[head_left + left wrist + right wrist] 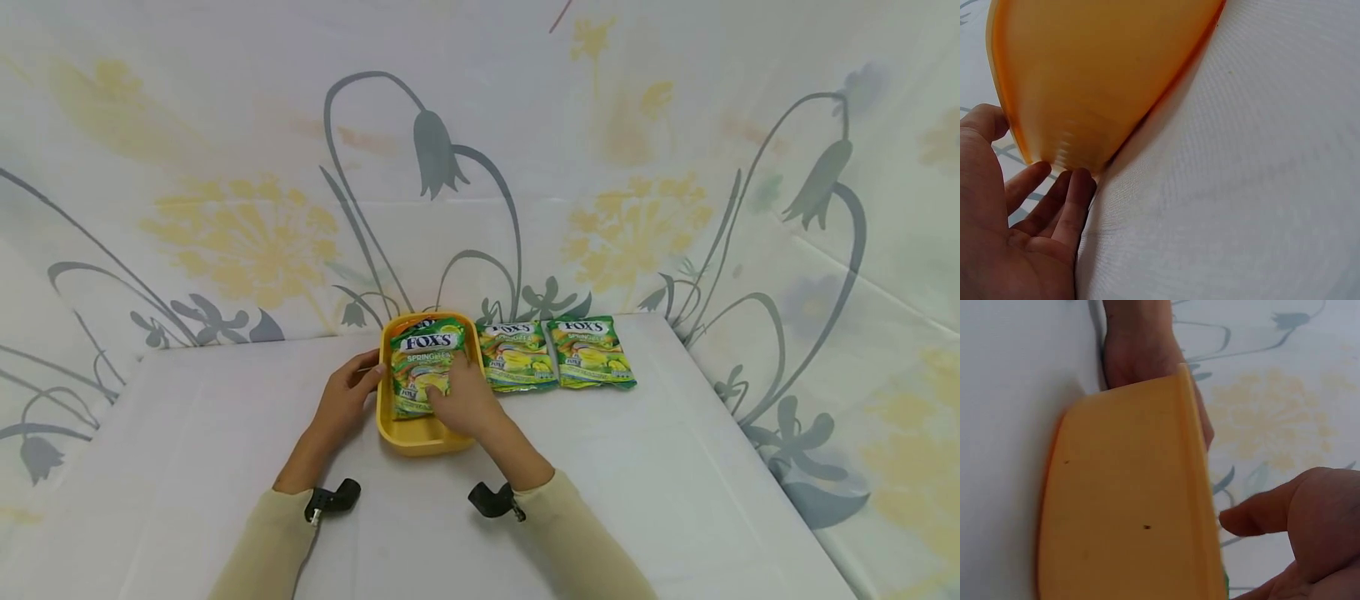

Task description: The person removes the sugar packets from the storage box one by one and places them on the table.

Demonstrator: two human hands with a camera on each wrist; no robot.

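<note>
Right hand (463, 402) pressing flat on green Fox's candy packet (424, 367) inside yellow plastic tray (420, 439), left hand (347, 398) steadying tray's left rim with relaxed fingers, packet unseen in wrist views, two matching packets (555, 353) near table's far edge.

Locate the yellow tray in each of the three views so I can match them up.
Head: the yellow tray sits centre, on the table between both hands, a candy packet in it.
Left wrist: its outer wall fills the upper left, the left hand against it.
Right wrist: its wall spans the centre-left.
Shared landmark: the white tablecloth.
</note>
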